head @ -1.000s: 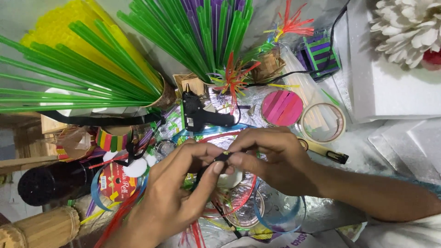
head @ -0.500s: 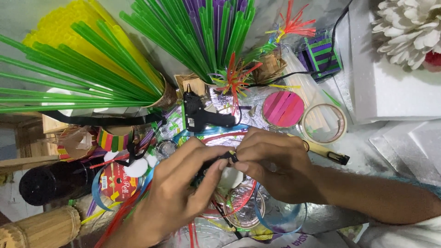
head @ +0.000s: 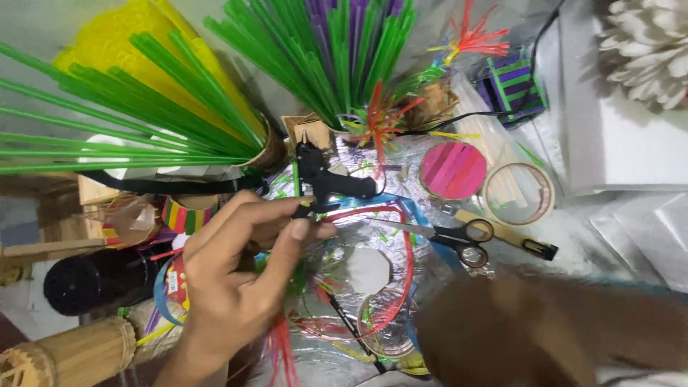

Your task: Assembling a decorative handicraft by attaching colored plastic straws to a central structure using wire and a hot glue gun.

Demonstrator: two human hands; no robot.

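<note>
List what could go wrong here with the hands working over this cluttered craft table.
1. The left hand pinches a small dark piece right beside the black glue gun; if the nozzle is hot, a fingertip could get burned.
2. The right hand is a blur close to the scissors, which lie open on the foil, so it might catch a blade.
3. The glue gun's cord crosses the clutter and could snag.

We see the left hand left of centre, fingertips just below the glue gun. Scissors lie right of it, tape roll further right. Straw bundles fan behind, upper left. Right forearm lower right.
</note>
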